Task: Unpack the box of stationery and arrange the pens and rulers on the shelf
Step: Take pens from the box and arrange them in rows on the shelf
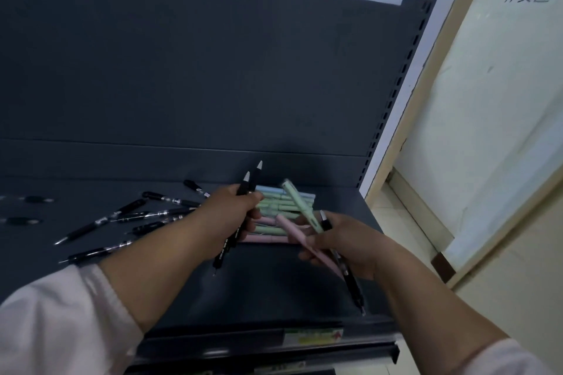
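Note:
My left hand (234, 216) grips two black pens (248, 184) that point up and away, white caps on top. My right hand (338, 240) holds a mixed bunch: a pale green pen (297, 202), a pink pen (292, 230) and a black pen (350, 280) that sticks out toward me. Both hands hover over the dark grey shelf (268, 283). Between and behind them lies a neat stack of pastel pens (271, 210) in green, blue and pink. Several black pens (128, 216) lie scattered on the shelf to the left. No ruler or box shows.
The shelf's dark back panel (213, 70) rises behind, with a slotted upright (396, 94) at the right end. A price-label strip (313, 336) runs along the front edge. To the right stands a pale door with a beige frame (487, 131) and tiled floor.

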Action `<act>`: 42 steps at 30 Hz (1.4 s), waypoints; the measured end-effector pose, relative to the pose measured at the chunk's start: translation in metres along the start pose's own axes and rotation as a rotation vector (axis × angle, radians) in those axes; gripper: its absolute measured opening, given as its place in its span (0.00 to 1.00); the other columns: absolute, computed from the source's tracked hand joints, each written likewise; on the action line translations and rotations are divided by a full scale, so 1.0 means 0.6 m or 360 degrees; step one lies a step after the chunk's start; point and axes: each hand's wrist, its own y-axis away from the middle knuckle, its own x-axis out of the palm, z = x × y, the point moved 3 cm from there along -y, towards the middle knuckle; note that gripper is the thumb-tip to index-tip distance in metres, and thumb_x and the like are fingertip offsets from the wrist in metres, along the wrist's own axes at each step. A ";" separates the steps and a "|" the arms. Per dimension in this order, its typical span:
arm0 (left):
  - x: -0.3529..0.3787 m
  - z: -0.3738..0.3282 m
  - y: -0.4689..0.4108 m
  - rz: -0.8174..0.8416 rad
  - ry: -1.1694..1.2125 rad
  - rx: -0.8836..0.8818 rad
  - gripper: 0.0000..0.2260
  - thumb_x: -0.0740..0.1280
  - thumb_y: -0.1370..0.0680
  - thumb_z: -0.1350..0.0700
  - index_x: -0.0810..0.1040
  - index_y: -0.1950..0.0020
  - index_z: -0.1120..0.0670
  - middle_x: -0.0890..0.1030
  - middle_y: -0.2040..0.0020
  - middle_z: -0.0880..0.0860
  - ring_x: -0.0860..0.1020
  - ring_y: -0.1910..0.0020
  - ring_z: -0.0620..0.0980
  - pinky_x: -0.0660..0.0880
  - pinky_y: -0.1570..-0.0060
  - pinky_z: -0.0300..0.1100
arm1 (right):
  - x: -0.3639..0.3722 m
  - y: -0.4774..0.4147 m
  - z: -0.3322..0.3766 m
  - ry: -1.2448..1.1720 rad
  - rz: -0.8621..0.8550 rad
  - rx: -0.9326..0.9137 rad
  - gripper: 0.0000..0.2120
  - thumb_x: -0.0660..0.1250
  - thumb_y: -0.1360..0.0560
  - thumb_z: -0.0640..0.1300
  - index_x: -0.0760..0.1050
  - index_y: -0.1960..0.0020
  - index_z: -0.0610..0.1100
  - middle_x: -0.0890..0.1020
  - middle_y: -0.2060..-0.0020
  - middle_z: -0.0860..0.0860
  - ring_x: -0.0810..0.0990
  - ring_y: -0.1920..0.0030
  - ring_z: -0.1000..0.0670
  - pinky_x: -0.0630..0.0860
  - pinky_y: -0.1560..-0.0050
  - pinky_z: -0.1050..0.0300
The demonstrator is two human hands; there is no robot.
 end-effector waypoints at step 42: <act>-0.008 0.071 -0.041 -0.0001 -0.0522 -0.0102 0.07 0.71 0.27 0.66 0.75 0.56 0.58 0.74 0.67 0.53 0.69 0.72 0.46 0.63 0.82 0.30 | -0.087 -0.010 0.022 0.0503 -0.0375 -0.0007 0.05 0.65 0.23 0.42 0.78 0.50 0.48 0.85 0.59 0.54 0.79 0.59 0.53 0.70 0.59 0.58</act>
